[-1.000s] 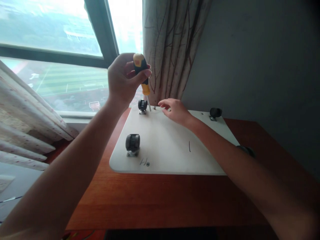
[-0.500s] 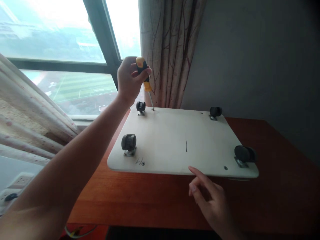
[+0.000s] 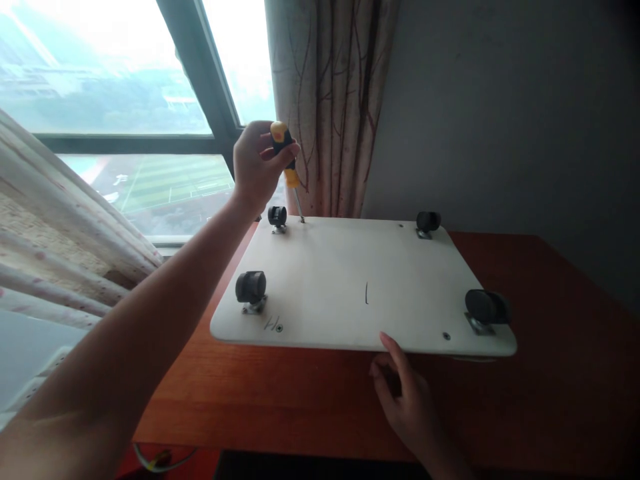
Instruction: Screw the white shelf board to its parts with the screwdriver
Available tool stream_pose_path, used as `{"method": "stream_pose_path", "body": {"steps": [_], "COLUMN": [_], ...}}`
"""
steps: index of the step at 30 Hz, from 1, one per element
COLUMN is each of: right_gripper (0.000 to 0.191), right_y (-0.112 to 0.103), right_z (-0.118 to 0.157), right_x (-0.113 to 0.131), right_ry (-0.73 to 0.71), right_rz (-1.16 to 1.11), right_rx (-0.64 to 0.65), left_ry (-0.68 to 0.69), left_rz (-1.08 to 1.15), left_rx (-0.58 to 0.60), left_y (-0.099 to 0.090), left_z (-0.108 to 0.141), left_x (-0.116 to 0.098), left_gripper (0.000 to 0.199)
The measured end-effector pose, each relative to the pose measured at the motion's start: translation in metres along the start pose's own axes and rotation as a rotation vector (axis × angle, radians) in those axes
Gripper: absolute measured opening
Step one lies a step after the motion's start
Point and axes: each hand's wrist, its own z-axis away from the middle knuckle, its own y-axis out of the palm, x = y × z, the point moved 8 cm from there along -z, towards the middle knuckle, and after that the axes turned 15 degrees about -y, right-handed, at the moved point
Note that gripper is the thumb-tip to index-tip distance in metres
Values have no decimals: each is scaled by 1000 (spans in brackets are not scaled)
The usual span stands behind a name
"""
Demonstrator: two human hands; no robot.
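My left hand (image 3: 260,163) is wrapped round the yellow and black handle of a screwdriver (image 3: 292,175). The screwdriver slants down, its tip at a screw (image 3: 302,220) near the far left edge of a white board (image 3: 340,267). Four black casters stand on the board's upper face: far left (image 3: 277,217), near left (image 3: 251,288), far right (image 3: 428,222) and near right (image 3: 486,307). At the near edge of the board is my right hand (image 3: 405,393), holding nothing, its index finger stretched out onto the edge and the other fingers bent.
The board lies on a reddish-brown wooden table (image 3: 280,400). Behind are a window (image 3: 175,180), a patterned curtain (image 3: 325,107) and a grey wall (image 3: 500,120). Another curtain (image 3: 65,220) hangs at the left. A cable (image 3: 163,461) shows below the table's front edge.
The view has shifted slightly. My right hand has turned a little and its fingers sit closer to the board's edge. My left hand keeps hold of the screwdriver at the same screw.
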Motion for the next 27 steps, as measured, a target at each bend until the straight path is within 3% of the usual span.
{"method": "stream_pose_path", "body": {"steps": [8, 14, 27], "right_gripper": [56, 55, 56], "right_y": [1, -2, -2], "right_z": [0, -4, -5], "right_x": [0, 4, 4], "right_ry": [-10, -43, -46], "right_rz": [-5, 1, -6], "right_rx": [-1, -29, -33], "left_ry": [18, 136, 159], "left_rz": [-63, -136, -162], "left_rx": [-34, -53, -81], "left_y": [-1, -4, -8], "left_z": [4, -1, -5], "left_x": [-7, -12, -2], "left_gripper": [34, 35, 27]}}
